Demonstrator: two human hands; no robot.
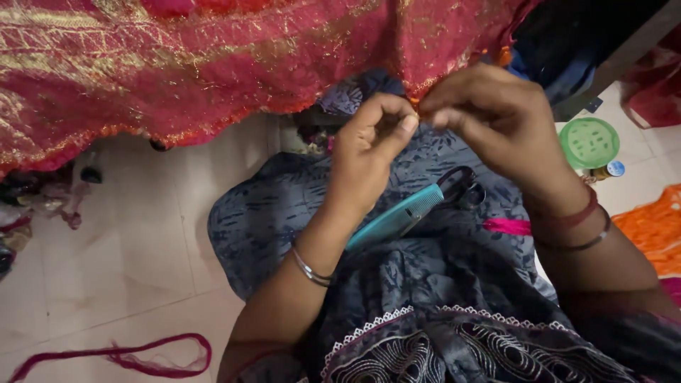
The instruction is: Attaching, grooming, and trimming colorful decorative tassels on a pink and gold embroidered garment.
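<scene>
A red and pink cloth with gold thread work [177, 64] hangs across the top of the view. My left hand [372, 142] and my right hand [489, 117] meet at its lower edge and pinch the orange-gold border between thumb and fingers. Whether a needle is in the fingers cannot be seen. A teal comb [394, 216] and black-handled scissors [461, 186] lie on my lap, on blue-grey patterned cloth [284, 213], just below the hands.
A green round lid or tin [589, 142] sits on the pale tiled floor [142, 269] at the right. An orange cloth [656, 227] lies at the right edge. A loop of dark pink yarn [142, 358] lies at the bottom left. Cloth scraps are at the left edge.
</scene>
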